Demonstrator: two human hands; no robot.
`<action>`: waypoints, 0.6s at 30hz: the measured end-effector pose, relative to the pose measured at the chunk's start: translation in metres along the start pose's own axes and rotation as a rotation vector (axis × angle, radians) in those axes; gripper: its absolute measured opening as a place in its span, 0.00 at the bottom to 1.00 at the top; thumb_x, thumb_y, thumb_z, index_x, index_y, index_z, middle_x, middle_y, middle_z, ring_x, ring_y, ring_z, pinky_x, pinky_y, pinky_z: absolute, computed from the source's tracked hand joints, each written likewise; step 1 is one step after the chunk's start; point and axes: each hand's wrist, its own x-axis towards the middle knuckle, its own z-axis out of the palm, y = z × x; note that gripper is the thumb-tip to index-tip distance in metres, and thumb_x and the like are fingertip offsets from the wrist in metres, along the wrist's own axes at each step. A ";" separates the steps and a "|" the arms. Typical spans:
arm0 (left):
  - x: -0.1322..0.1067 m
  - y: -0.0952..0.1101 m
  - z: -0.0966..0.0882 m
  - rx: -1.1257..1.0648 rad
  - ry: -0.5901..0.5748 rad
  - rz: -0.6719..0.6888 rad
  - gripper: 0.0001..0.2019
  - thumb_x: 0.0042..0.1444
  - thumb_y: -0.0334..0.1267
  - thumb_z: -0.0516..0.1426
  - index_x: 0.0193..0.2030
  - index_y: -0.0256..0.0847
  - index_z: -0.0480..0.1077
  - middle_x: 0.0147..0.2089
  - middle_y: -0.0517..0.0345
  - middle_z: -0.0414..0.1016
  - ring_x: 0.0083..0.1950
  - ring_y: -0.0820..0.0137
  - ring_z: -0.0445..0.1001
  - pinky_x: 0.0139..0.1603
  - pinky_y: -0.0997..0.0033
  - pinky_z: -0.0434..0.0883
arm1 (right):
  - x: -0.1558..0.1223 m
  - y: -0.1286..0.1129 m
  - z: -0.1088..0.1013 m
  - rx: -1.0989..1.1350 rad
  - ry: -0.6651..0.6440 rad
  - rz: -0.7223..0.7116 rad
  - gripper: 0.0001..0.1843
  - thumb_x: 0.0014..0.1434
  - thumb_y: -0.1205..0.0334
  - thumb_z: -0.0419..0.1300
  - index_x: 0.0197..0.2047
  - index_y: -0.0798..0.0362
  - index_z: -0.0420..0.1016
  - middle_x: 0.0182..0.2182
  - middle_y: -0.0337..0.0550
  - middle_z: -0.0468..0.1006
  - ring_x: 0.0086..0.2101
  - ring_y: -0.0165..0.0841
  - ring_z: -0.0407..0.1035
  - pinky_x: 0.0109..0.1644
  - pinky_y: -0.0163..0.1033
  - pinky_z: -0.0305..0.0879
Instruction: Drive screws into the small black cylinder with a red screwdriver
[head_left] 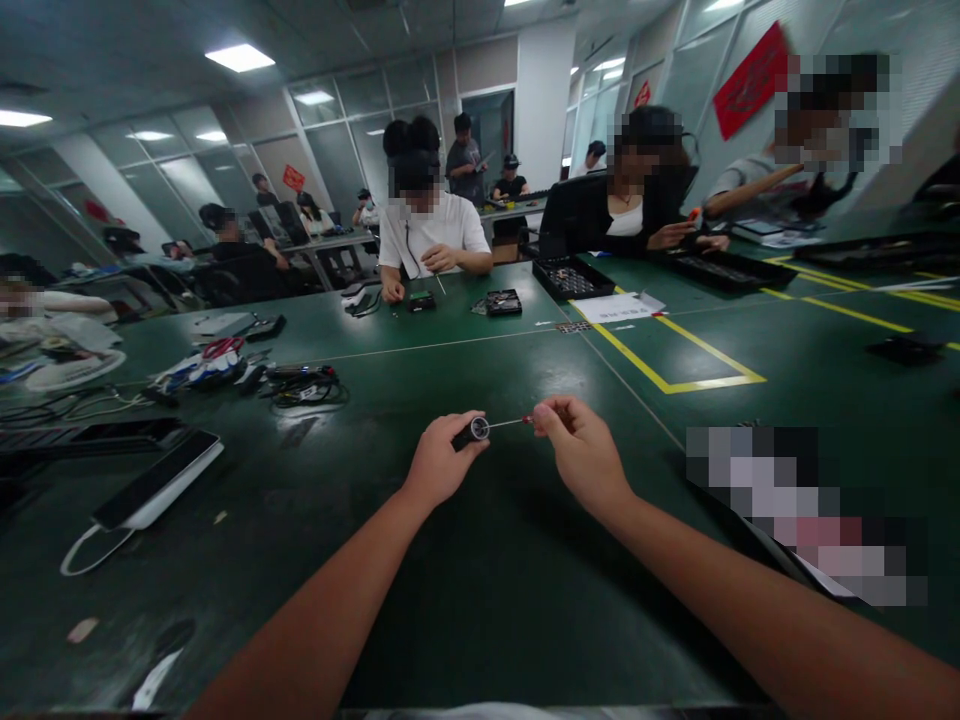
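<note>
Right now your left hand [442, 462] pinches a small black cylinder [471, 433] with a silvery ring face, above the green table [465, 600]. Your right hand [581, 450] grips a thin red-tipped tool [517, 422] touching it.

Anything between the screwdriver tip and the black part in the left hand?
Nothing visible. Left hand grips the black cylinder, right hand pinches the thin screwdriver; its shaft runs through open air to the cylinder's ringed end, above the green table. Tip contact is unclear.
</note>
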 end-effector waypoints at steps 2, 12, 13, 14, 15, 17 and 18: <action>0.000 0.000 -0.001 0.042 0.012 0.064 0.18 0.59 0.33 0.64 0.56 0.48 0.74 0.54 0.56 0.78 0.56 0.62 0.73 0.65 0.50 0.62 | 0.004 0.005 0.001 0.169 0.054 0.131 0.17 0.61 0.45 0.58 0.37 0.51 0.71 0.29 0.42 0.75 0.30 0.35 0.71 0.38 0.43 0.70; 0.001 -0.008 0.000 0.114 0.008 0.002 0.19 0.60 0.35 0.64 0.58 0.50 0.73 0.57 0.55 0.77 0.59 0.59 0.71 0.69 0.40 0.55 | 0.009 0.015 0.002 0.268 0.129 0.155 0.17 0.61 0.43 0.59 0.34 0.49 0.69 0.26 0.39 0.73 0.26 0.32 0.69 0.34 0.42 0.72; 0.001 -0.007 0.000 0.113 0.004 0.003 0.19 0.60 0.35 0.64 0.58 0.51 0.73 0.57 0.56 0.77 0.59 0.59 0.71 0.69 0.39 0.54 | 0.007 0.012 0.003 0.261 0.130 0.137 0.17 0.61 0.43 0.59 0.34 0.49 0.69 0.27 0.39 0.74 0.27 0.32 0.69 0.33 0.41 0.71; 0.000 -0.006 0.000 0.112 0.000 0.002 0.19 0.60 0.35 0.64 0.57 0.51 0.73 0.56 0.56 0.77 0.59 0.59 0.71 0.69 0.39 0.53 | 0.006 0.010 0.004 0.252 0.128 0.118 0.17 0.61 0.44 0.59 0.35 0.50 0.70 0.27 0.39 0.74 0.27 0.32 0.69 0.34 0.40 0.70; 0.000 -0.005 0.001 0.110 -0.007 0.002 0.19 0.60 0.35 0.64 0.57 0.51 0.73 0.56 0.57 0.77 0.59 0.59 0.71 0.70 0.38 0.52 | 0.005 0.007 0.004 0.237 0.120 0.100 0.16 0.62 0.45 0.59 0.36 0.50 0.70 0.28 0.39 0.75 0.28 0.32 0.70 0.34 0.40 0.70; 0.000 -0.003 0.001 0.109 -0.013 -0.001 0.19 0.60 0.34 0.64 0.57 0.51 0.73 0.56 0.57 0.77 0.59 0.59 0.71 0.70 0.38 0.51 | 0.002 0.003 0.005 0.188 0.100 0.062 0.15 0.63 0.46 0.58 0.37 0.50 0.70 0.29 0.39 0.76 0.29 0.32 0.71 0.36 0.41 0.70; 0.000 -0.002 0.001 0.110 -0.013 -0.003 0.19 0.59 0.34 0.64 0.57 0.51 0.73 0.56 0.56 0.77 0.59 0.59 0.71 0.70 0.37 0.50 | 0.001 0.002 0.005 0.158 0.090 0.045 0.15 0.64 0.46 0.57 0.38 0.50 0.70 0.29 0.39 0.76 0.29 0.33 0.71 0.36 0.41 0.70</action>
